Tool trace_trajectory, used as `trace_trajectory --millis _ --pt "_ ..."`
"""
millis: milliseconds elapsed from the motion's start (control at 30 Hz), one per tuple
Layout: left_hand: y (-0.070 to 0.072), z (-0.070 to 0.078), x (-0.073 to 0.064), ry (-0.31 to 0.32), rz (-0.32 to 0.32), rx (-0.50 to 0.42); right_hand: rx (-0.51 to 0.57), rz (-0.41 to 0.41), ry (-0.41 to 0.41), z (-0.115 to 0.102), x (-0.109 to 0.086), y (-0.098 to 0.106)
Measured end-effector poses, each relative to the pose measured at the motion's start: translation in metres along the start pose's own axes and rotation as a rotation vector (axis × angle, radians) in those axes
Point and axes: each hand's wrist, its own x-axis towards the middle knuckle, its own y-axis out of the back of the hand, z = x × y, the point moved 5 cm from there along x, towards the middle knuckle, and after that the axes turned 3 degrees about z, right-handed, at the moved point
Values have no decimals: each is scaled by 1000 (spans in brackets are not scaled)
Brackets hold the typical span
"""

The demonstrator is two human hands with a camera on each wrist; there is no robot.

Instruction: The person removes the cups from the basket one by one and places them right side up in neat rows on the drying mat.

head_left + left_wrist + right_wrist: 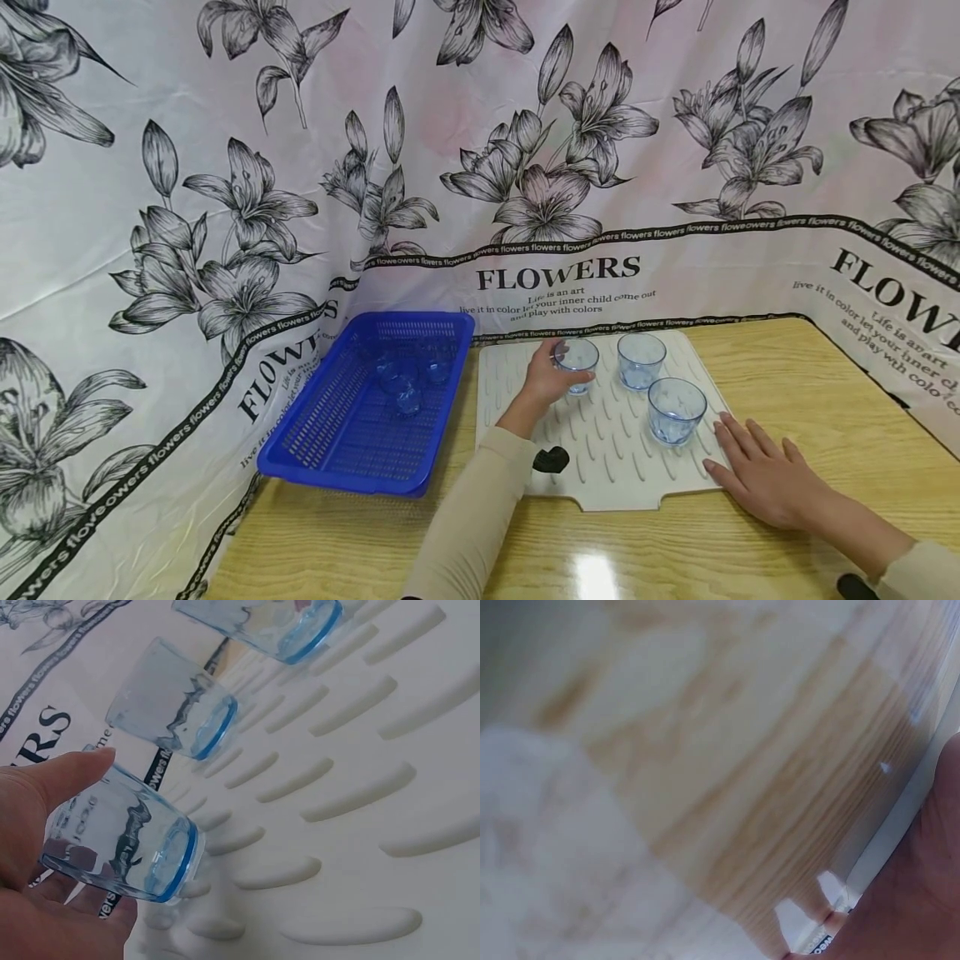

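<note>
My left hand [544, 377] grips a clear blue-tinted glass [127, 832] at the back left of the white ribbed draining mat [600, 467]. Thumb and fingers wrap its sides; its base is at or just over the ridges, and I cannot tell if it touches. Two similar glasses stand upright on the mat: one glass [641, 362] at the back, another glass [677, 412] nearer the right edge. My right hand [772, 479] lies palm down on the table with fingers spread, its fingertips beside the mat's right edge. The right wrist view shows mostly blurred wood grain.
Left of the mat sits a blue perforated plastic basket [345, 483] with several glasses [407, 398] inside. The wooden table [757, 358] is bordered at the back and sides by a flower-printed curtain [420, 292].
</note>
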Motion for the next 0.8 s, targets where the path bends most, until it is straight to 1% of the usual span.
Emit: trace_trajectory --millis 233,500,800 --pt "-3 -4 1 9 7 31 2 6 0 0 -1 -1" --pt "-4 0 0 8 24 35 5 13 0 -1 -1 1" --pt "-4 1 -1 13 26 7 -5 9 1 -2 -1 1"
